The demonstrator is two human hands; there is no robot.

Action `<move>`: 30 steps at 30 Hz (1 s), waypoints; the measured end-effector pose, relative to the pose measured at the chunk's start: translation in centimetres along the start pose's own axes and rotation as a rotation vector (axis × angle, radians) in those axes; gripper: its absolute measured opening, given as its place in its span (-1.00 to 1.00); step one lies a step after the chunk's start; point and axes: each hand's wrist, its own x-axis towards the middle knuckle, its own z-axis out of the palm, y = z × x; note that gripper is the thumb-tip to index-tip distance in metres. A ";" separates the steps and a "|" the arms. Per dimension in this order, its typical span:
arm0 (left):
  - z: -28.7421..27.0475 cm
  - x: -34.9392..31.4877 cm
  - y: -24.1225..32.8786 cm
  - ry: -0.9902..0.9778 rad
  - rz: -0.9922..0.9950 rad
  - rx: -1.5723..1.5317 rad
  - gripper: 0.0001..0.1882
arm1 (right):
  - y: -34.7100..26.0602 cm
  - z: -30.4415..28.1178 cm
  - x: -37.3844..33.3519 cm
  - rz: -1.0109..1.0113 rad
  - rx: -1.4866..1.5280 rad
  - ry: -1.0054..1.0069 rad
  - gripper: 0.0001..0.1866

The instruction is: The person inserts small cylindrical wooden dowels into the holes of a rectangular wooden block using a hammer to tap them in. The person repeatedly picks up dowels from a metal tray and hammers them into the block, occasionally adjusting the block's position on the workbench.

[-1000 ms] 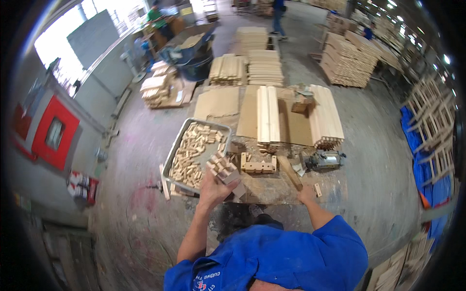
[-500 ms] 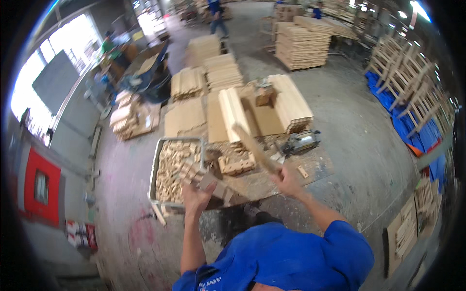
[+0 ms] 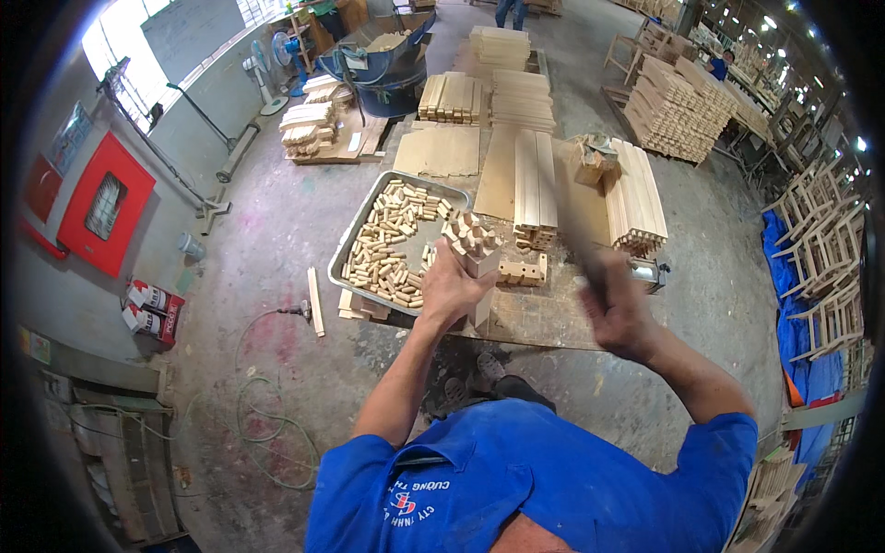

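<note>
My left hand (image 3: 452,284) is wrapped around an upright bundle of wood pieces (image 3: 483,262), its top a cluster of uneven light ends. Beside it lies a metal tray (image 3: 427,231) of short wooden dowels (image 3: 378,241). Off to the right, my right hand (image 3: 619,313) is closed on the lower end of a wooden stick (image 3: 577,226), raised and smeared by motion. The stick is apart from the bundle. Behind the bundle, a drilled wooden block (image 3: 523,273) rests on the worktable (image 3: 544,323).
Long planks (image 3: 533,184) and another plank stack (image 3: 636,198) lie farther back on the table. A metal cylinder-shaped tool (image 3: 650,272) is partly behind my right hand. A dark blue tub (image 3: 392,88) stands beyond. A hose (image 3: 277,424) crosses the floor; chair frames (image 3: 820,267) line the right.
The whole view has shifted. My left hand has turned the bundle from lying tilted to upright. My right hand has moved farther from it to the right, and the stick stands steeper.
</note>
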 end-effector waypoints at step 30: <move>0.6 -0.3 -2.1 -0.187 0.191 -0.195 -0.13 | -2.4 -0.6 1.1 0.483 0.946 -0.008 -0.42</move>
